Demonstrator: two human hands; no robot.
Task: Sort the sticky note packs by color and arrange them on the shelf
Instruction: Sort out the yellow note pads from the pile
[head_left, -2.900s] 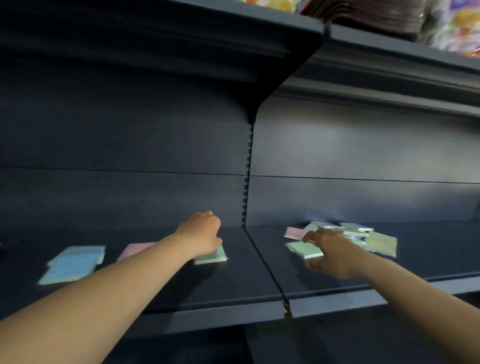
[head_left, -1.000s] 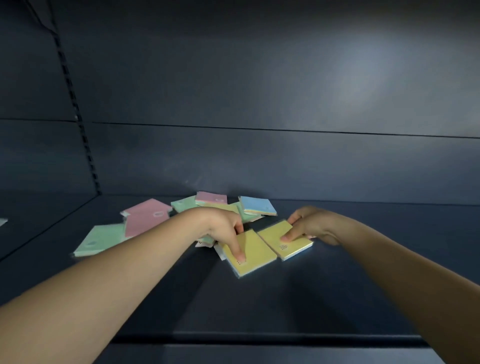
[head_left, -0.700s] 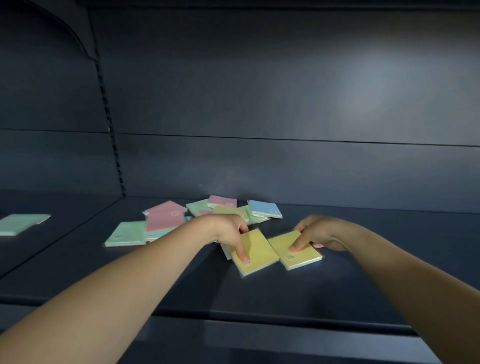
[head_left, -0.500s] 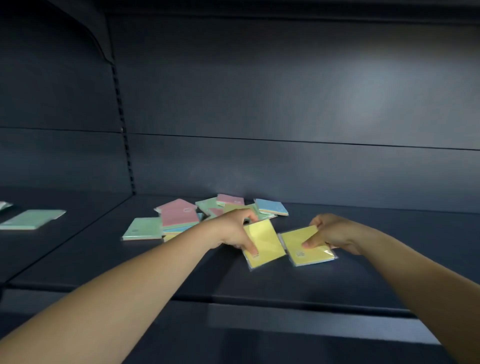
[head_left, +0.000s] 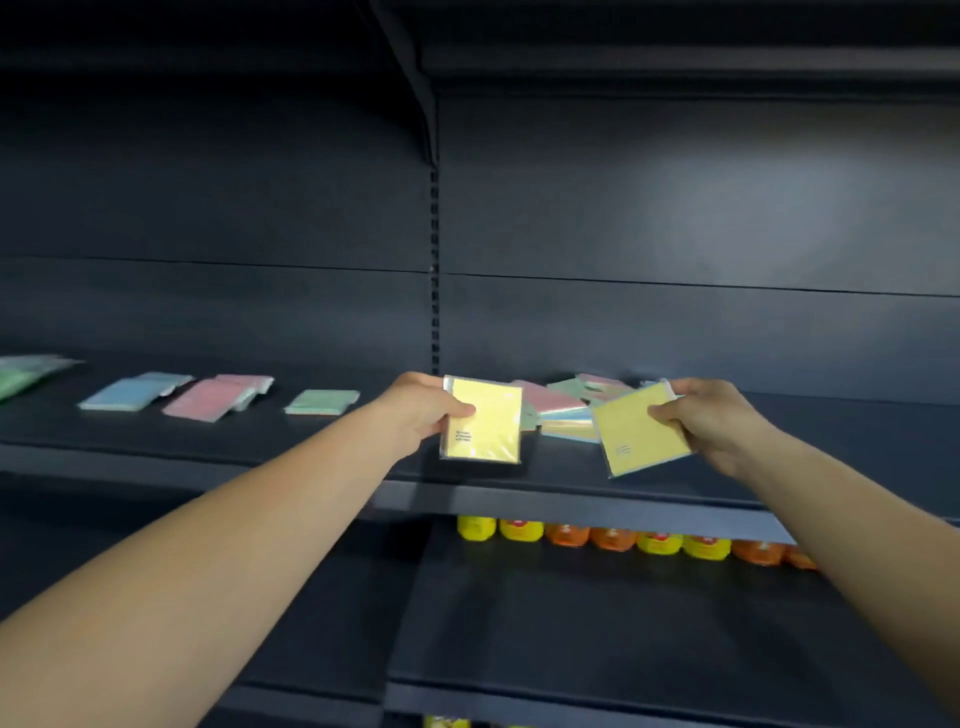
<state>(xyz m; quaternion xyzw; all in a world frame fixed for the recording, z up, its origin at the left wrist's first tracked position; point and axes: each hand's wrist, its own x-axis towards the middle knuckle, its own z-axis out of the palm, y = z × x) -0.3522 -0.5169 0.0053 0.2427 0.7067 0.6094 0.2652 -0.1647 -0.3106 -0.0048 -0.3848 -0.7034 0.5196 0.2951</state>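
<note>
Yellow packs are in both hands, raised clear of the dark metal shelf (head_left: 649, 499).

Head view, places given against the slotted upright post (head_left: 434, 312) at the back of the shelf:

- Left hand (head_left: 421, 415), just below and in front of the post: thumb across the face and fingers behind, pinching the left yellow pack (head_left: 485, 428), which is held near upright with its small print toward the camera.
- Right hand (head_left: 711, 421), well to the right of the post: thumb on the face, fingers behind, gripping the right yellow pack (head_left: 636, 436), which is tilted with its lower corner toward the post.
- Between the two held packs and behind them, just right of the post, a loose heap of mixed packs (head_left: 566, 410) lies on the shelf: pink, green, blue and yellowish edges overlap. The held packs partly hide it, so the count cannot be told.
- Left of the post, set out in a row and apart from one another: a green pack (head_left: 322, 401) nearest, then pink packs (head_left: 213, 397), then blue packs (head_left: 135, 392), and at the far frame edge a blurred green bundle (head_left: 23, 371).
- Below the shelf, right of the post, a row of yellow and orange bottles (head_left: 628, 540) shows its tops only.
</note>
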